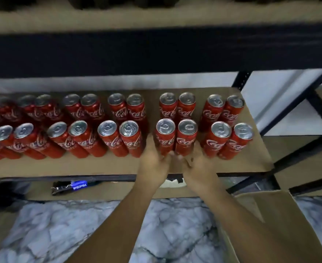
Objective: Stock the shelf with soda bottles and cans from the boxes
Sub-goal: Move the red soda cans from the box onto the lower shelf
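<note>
Several red cola cans stand upright in two rows, grouped in pairs, on the brown shelf board. My left hand grips the lower part of a front-row can, fingers up its left side. Around the base of the neighbouring can curls my right hand. Both cans stand on the board, touching each other, right of centre. Motion blur hides the fingertips.
An open cardboard box sits at the lower right on the marbled floor. A dark Pepsi bottle lies on the lower shelf. An upper shelf beam overhangs the cans. Black uprights frame the right side.
</note>
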`<state>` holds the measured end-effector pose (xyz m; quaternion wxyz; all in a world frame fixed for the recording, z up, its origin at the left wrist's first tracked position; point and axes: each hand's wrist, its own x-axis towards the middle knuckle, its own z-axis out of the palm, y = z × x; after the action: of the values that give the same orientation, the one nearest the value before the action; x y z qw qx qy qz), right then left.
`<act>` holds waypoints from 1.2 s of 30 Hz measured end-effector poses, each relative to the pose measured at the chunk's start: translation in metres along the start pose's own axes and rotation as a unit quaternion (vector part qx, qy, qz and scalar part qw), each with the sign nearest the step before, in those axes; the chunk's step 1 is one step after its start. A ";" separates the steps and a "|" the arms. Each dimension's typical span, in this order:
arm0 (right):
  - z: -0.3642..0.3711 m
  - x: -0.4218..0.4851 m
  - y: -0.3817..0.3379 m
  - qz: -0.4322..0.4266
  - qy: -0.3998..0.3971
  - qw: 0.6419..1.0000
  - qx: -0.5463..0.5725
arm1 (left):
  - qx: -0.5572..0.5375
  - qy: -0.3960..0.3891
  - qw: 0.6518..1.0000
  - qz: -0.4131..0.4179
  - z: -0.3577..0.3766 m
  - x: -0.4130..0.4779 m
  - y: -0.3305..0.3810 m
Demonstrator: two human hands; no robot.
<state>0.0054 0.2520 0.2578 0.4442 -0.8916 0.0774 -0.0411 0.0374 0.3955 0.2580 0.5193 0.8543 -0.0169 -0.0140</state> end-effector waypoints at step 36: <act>0.005 -0.019 0.014 -0.021 0.048 0.998 0.030 | 0.037 0.022 0.999 0.025 -0.007 -0.027 -0.025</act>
<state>-0.0142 0.2508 0.2441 0.4655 -0.8764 0.0789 -0.0950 0.0107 0.4149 0.2391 0.4874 0.8726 -0.0278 0.0184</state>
